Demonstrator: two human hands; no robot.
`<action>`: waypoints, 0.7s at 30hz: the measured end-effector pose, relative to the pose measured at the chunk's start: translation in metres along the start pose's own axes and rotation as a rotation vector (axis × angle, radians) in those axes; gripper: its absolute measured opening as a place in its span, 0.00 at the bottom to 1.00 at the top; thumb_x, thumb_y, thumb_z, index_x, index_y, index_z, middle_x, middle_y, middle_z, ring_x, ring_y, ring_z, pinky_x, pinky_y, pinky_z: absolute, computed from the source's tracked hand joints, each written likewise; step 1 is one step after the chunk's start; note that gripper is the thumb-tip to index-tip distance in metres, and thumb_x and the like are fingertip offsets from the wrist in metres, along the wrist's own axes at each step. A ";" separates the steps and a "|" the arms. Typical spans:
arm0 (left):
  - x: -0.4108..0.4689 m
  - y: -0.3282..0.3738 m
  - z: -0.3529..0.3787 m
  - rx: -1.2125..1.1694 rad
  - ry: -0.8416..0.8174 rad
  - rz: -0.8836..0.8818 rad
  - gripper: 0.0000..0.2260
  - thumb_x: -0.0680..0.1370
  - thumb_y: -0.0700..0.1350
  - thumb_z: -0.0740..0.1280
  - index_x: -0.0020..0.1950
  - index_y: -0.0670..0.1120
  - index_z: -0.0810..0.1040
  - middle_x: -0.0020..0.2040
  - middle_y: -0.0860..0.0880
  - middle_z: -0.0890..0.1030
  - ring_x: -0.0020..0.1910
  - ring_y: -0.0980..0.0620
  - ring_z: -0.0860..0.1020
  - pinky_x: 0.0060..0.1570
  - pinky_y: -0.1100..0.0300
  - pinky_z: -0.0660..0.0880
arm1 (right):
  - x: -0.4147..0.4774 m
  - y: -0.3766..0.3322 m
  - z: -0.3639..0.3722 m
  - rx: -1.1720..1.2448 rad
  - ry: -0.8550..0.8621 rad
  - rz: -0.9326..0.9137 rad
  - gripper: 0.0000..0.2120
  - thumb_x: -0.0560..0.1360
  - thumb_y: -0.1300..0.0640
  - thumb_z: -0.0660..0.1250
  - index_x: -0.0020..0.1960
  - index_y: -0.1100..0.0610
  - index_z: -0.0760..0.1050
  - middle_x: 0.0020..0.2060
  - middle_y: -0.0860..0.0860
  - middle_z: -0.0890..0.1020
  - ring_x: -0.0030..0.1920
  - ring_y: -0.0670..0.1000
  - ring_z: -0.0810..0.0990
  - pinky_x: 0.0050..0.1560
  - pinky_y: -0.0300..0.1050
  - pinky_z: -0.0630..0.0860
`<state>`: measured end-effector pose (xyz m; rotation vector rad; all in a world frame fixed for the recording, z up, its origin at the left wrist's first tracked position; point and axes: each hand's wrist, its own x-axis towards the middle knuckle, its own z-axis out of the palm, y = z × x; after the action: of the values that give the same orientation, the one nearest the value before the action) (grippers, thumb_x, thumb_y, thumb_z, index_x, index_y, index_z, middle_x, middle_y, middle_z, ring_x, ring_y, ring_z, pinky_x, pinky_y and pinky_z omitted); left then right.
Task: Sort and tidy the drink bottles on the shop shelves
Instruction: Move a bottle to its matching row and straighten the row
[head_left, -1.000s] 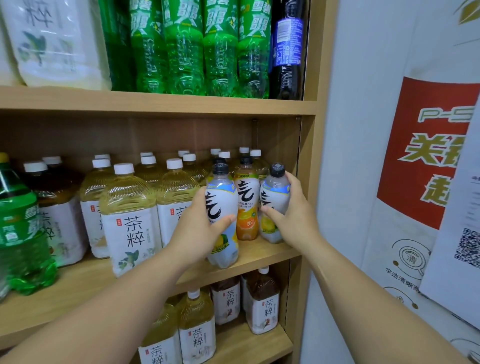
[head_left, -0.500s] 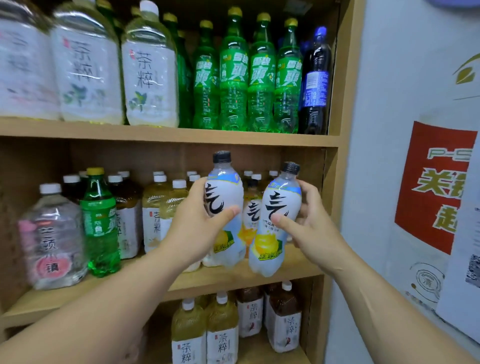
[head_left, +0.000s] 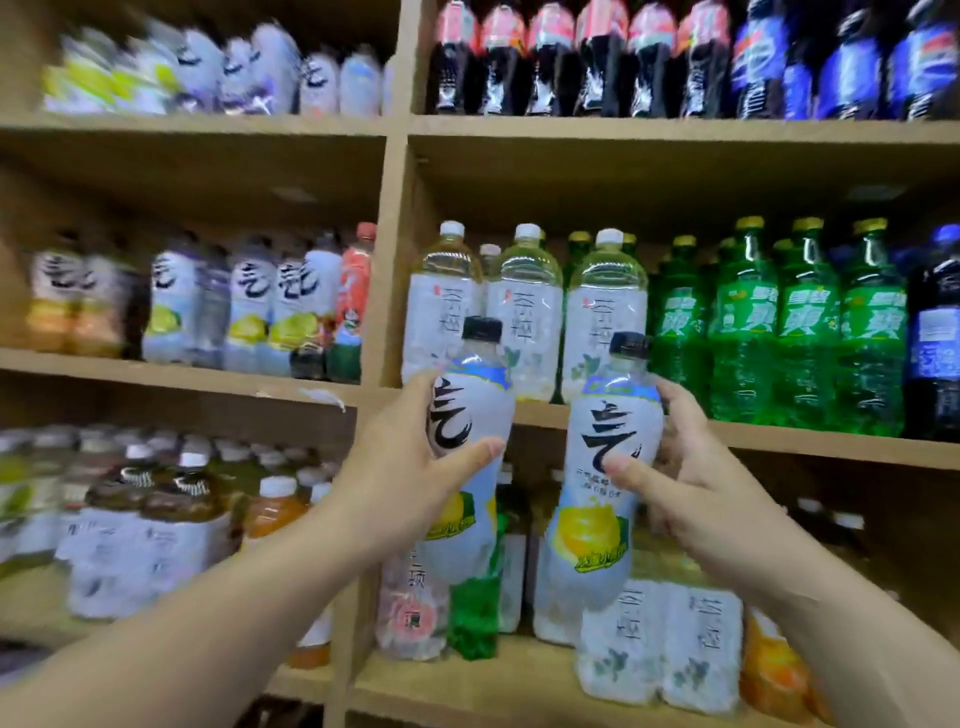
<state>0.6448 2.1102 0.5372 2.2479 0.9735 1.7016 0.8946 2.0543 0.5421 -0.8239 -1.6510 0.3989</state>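
While left hand (head_left: 410, 478) grips lemon-label bottle (head_left: 485, 410), right hand (head_left: 696, 483) its twin (head_left: 597, 525), 茶粹 (head_left: 524, 312) behind.

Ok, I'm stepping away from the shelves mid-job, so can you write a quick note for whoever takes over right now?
The left hand grips one lemon-label bottle; the right hand grips a second lemon-label bottle. Both are held roughly upright in mid-air, on no shelf. On the left bay's middle shelf stand similar-looking bottles, blurred. Done: both picked up. Left: shelve them with their kind, probably there.
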 end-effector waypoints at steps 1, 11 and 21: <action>0.002 -0.006 -0.017 0.018 0.020 0.002 0.20 0.76 0.55 0.74 0.64 0.58 0.72 0.56 0.63 0.80 0.53 0.72 0.76 0.44 0.77 0.71 | 0.008 -0.004 0.013 0.006 -0.001 0.000 0.28 0.78 0.65 0.68 0.69 0.41 0.64 0.50 0.45 0.85 0.33 0.36 0.81 0.29 0.27 0.71; 0.056 -0.096 -0.185 0.076 0.202 -0.012 0.17 0.74 0.58 0.74 0.60 0.56 0.76 0.50 0.59 0.84 0.48 0.63 0.81 0.49 0.58 0.79 | 0.092 -0.033 0.167 -0.018 -0.020 -0.048 0.30 0.80 0.60 0.68 0.76 0.42 0.61 0.42 0.43 0.86 0.31 0.38 0.79 0.30 0.34 0.72; 0.147 -0.163 -0.285 0.114 0.320 0.041 0.19 0.75 0.57 0.74 0.62 0.52 0.74 0.50 0.57 0.80 0.48 0.56 0.78 0.42 0.59 0.73 | 0.201 -0.075 0.280 -0.072 0.020 -0.190 0.28 0.81 0.57 0.68 0.76 0.46 0.60 0.50 0.49 0.85 0.34 0.42 0.80 0.30 0.42 0.73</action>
<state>0.3427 2.2500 0.6724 2.1138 1.1209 2.1209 0.5929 2.1916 0.6631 -0.7136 -1.7157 0.1988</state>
